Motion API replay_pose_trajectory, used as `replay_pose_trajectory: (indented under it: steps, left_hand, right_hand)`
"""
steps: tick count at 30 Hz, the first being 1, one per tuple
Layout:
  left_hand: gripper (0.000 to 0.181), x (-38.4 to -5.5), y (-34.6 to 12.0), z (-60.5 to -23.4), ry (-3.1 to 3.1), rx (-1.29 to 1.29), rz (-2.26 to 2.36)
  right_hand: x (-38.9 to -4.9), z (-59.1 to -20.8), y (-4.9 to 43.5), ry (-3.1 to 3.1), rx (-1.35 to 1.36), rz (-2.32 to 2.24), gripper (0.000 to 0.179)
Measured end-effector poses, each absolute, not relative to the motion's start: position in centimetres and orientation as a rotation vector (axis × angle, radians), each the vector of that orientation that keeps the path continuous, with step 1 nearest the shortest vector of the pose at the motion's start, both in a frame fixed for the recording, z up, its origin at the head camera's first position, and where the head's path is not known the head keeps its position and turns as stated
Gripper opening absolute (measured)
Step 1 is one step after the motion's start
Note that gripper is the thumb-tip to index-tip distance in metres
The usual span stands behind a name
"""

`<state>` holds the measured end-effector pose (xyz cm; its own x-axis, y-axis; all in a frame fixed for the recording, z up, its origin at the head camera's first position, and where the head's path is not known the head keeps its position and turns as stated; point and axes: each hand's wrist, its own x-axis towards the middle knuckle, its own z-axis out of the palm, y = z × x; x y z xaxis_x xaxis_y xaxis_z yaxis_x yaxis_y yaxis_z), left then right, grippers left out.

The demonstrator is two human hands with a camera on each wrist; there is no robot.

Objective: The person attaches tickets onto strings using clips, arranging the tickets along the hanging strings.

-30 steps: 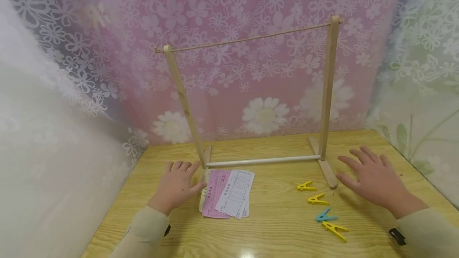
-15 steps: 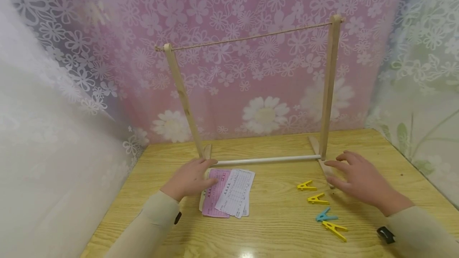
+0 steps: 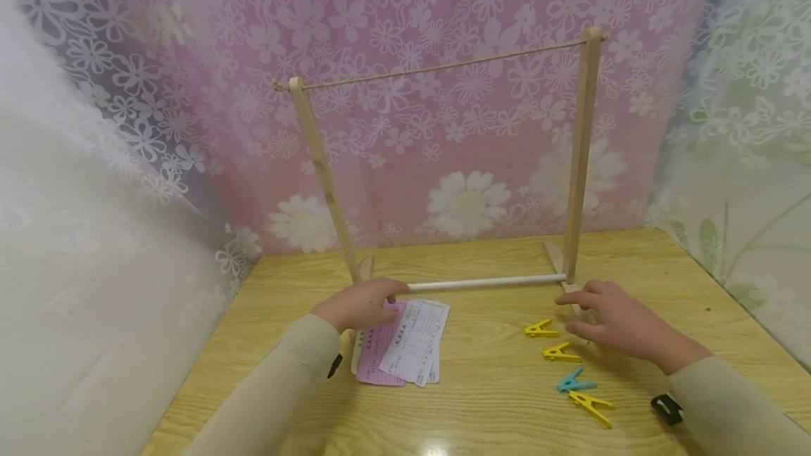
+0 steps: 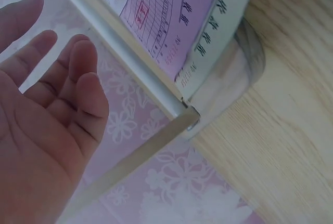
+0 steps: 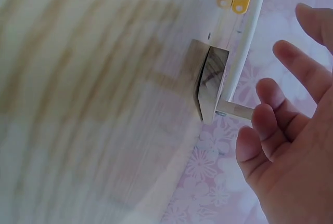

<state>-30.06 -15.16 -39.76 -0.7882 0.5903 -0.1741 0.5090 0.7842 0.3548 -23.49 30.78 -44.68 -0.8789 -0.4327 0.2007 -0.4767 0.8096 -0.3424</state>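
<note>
My left hand hovers over the top left of several printed paper slips, its fingers loosely bent around nothing. The white slip overlaps a pink slip, and a pale green slip shows below the pink one in the left wrist view. My right hand is above the table by the right foot of the wooden stand, fingers relaxed, holding nothing. To its left lie two yellow clothespins. A blue clothespin and another yellow clothespin lie nearer the front.
A wooden stand rises at the back, with a thin rope strung between its post tops and a white rod low between its feet. Floral curtains enclose the wood-grain table behind and at both sides.
My left hand has moved right, from beside the slips to over their upper part. The right hand has shifted left, toward the clothespins. The slips, clothespins and stand have stayed put.
</note>
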Motion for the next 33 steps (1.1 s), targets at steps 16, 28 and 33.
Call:
replay_pose_trajectory:
  steps: [16, 28, 33]
  left_hand:
    - [0.046, -33.3, -12.5, -42.0, 2.703, 0.839, 0.26]
    - [0.045, -34.4, -12.0, -44.9, 2.76, 0.747, 0.242]
    - [0.042, -34.4, -11.9, -45.1, 2.755, 0.742, 0.27]
  right_hand:
    - [-24.5, -45.1, 30.6, -3.033, 0.751, 0.749, 0.038]
    - [-24.8, -45.0, 29.9, -3.08, 0.771, 0.746, 0.037]
    - [-24.9, -45.2, 29.7, -3.088, 0.753, 0.735, 0.034]
